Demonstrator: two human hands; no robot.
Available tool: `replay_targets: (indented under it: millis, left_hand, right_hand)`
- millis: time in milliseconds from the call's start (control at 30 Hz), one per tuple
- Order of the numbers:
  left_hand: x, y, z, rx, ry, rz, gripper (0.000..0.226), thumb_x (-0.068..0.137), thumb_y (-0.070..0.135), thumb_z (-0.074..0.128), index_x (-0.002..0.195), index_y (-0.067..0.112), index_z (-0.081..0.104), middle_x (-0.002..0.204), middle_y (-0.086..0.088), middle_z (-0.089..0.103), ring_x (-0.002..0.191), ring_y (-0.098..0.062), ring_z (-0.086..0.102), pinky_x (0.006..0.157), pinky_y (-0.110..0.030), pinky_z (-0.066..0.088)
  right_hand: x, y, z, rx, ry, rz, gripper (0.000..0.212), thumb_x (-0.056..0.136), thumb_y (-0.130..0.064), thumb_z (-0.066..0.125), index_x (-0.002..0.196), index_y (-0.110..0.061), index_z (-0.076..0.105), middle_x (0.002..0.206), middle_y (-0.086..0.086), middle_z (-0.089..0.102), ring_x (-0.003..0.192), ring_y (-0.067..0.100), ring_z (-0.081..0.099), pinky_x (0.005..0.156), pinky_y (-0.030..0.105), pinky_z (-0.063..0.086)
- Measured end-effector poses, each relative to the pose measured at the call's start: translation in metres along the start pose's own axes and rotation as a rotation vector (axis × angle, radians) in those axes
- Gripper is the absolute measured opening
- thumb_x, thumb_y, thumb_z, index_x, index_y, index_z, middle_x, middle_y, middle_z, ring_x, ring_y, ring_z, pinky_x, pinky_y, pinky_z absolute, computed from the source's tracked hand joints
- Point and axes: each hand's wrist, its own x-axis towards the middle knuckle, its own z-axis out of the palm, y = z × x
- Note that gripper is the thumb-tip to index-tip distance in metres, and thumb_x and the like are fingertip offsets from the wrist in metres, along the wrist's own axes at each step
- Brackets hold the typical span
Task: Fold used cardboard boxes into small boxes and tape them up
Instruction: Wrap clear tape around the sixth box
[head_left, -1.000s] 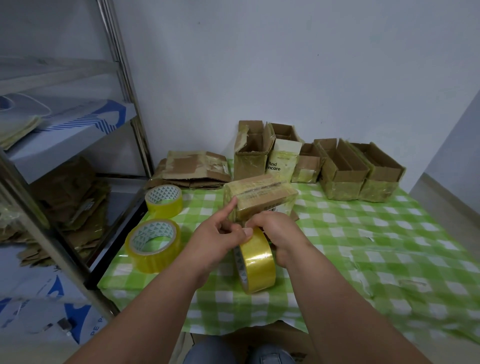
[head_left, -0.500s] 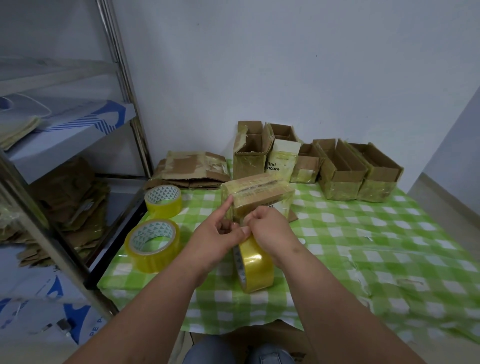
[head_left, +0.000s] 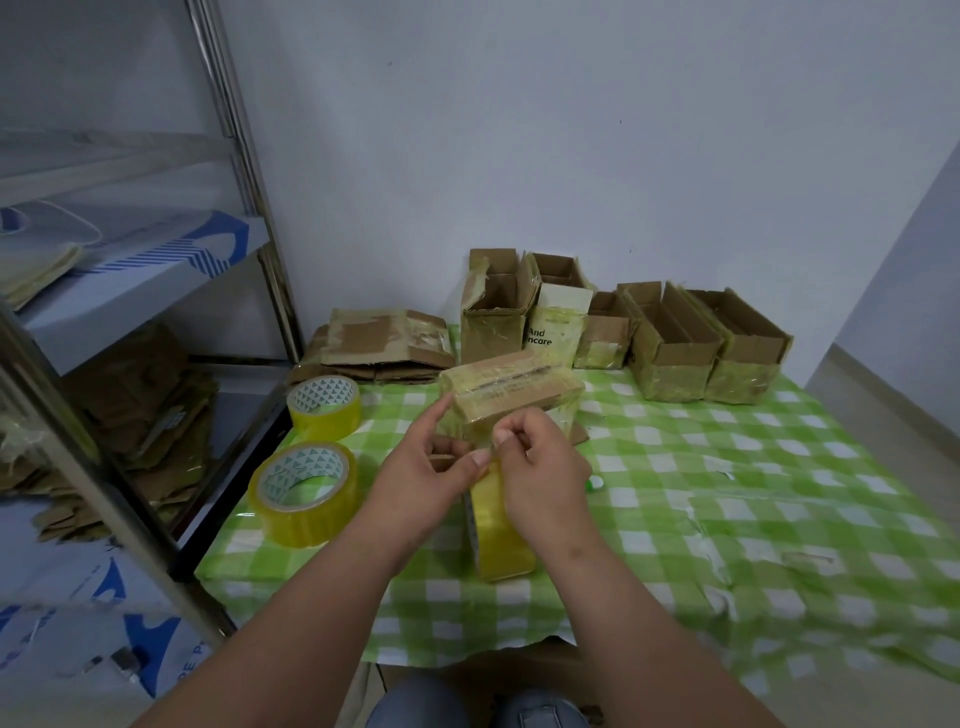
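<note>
1. Soft, even, rather dim indoor light; the wall (head_left: 571, 130) reads grey-blue.
2. Faint glare on the tape rolls (head_left: 306, 491) at 9 o'clock.
3. Wide-angle bending tilts the shelf posts (head_left: 234, 130) at 10 o'clock.
4. The tablecloth (head_left: 779, 597) blurs toward 4 o'clock.

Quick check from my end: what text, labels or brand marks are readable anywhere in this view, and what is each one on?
"And" over "ncare": on the white-fronted box in the back row; its left part is cut off by the neighbouring box.
"PE P": partly readable on the white and blue packaging at lower left, truncated.
Tape rolls: only a triangle pattern on the cores, no words.
Box being taped: no readable print.
Blue and white shelf carton: graphics only.
</note>
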Motion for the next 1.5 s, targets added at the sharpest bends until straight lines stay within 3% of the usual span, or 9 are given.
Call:
replay_targets:
  millis: [167,400,567,667,800,967,1133,1333,1500]
  left_hand:
    - [0.0,0.005,0.004,0.319,0.177,0.094,0.073,0.076,0.034,0.082,0.136,0.042,0.04,0.108,0.009,0.051,0.096,-0.009,0.058,0.088,-0.043,0.054]
    - [-0.001,0.008,0.001,0.458,0.217,0.046,0.07,0.069,0.058,0.077,0.127,0.038,0.045,0.104,0.011,0.045,0.094,-0.012,0.056,0.089,-0.044,0.052]
    - [-0.007,0.016,-0.002,0.794,0.214,-0.104,0.078,0.066,0.083,0.054,0.127,0.037,0.036,0.128,-0.002,0.043,0.122,-0.025,0.047,0.104,-0.049,0.036]
    - [-0.012,0.024,0.002,0.82,0.314,0.067,0.068,0.071,0.069,0.068,0.123,0.033,0.043,0.122,0.004,0.037,0.125,-0.02,0.039,0.101,-0.044,0.031]
    - [-0.018,0.025,0.011,0.701,0.254,0.347,0.032,0.081,0.029,0.076,0.099,0.034,0.049,0.094,0.017,0.048,0.098,-0.015,0.054,0.086,-0.037,0.044]
    - [-0.016,0.021,0.016,0.356,0.235,0.154,0.027,0.091,0.018,0.067,0.085,0.034,0.047,0.08,0.013,0.064,0.077,-0.004,0.061,0.066,-0.022,0.044]
    - [-0.015,0.027,0.015,0.091,0.252,0.031,0.017,0.095,0.014,0.06,0.094,0.025,0.048,0.075,0.007,0.074,0.077,-0.009,0.067,0.076,-0.032,0.049]
    - [-0.012,0.028,0.015,0.33,0.184,0.084,0.027,0.095,0.009,0.051,0.088,0.035,0.049,0.076,0.007,0.069,0.064,-0.011,0.057,0.058,-0.027,0.038]
    - [-0.011,0.026,0.016,0.544,0.155,0.155,0.024,0.088,0.021,0.066,0.093,0.044,0.062,0.079,0.017,0.061,0.086,-0.014,0.054,0.068,-0.027,0.038]
  right_hand:
    - [0.002,0.0,-0.006,0.221,-0.034,0.157,0.022,0.095,-0.019,0.06,0.076,-0.028,0.064,0.072,-0.011,0.064,0.064,0.007,0.052,0.065,0.03,0.043]
    - [-0.001,0.001,-0.011,0.314,-0.032,0.193,0.012,0.095,-0.015,0.062,0.088,-0.02,0.071,0.086,-0.006,0.071,0.083,0.008,0.064,0.076,0.023,0.051]
    - [-0.003,0.0,-0.015,0.351,-0.018,0.182,0.015,0.095,-0.015,0.062,0.086,-0.023,0.07,0.085,-0.009,0.07,0.08,0.001,0.062,0.07,0.012,0.046]
    - [-0.003,0.0,-0.014,0.358,-0.024,0.179,0.016,0.095,-0.016,0.063,0.084,-0.024,0.07,0.082,-0.009,0.07,0.077,-0.001,0.061,0.068,0.013,0.045]
    - [-0.004,-0.001,-0.013,0.364,-0.04,0.163,0.017,0.094,-0.016,0.064,0.081,-0.024,0.07,0.079,-0.01,0.069,0.069,-0.006,0.059,0.064,0.01,0.044]
    - [-0.006,-0.001,-0.017,0.373,-0.058,0.137,0.02,0.094,-0.016,0.064,0.079,-0.028,0.069,0.08,-0.011,0.07,0.069,-0.01,0.06,0.064,0.008,0.046]
    - [-0.008,-0.001,-0.019,0.36,-0.068,0.123,0.019,0.095,-0.017,0.063,0.081,-0.029,0.068,0.084,-0.012,0.07,0.075,-0.007,0.061,0.066,0.008,0.045]
    - [-0.007,-0.001,-0.017,0.333,-0.053,0.134,0.018,0.095,-0.018,0.063,0.082,-0.03,0.066,0.083,-0.011,0.069,0.075,-0.001,0.06,0.062,0.008,0.044]
    - [-0.007,-0.001,-0.018,0.335,-0.062,0.145,0.015,0.095,-0.017,0.063,0.106,-0.028,0.064,0.078,-0.012,0.065,0.078,0.006,0.062,0.068,0.013,0.046]
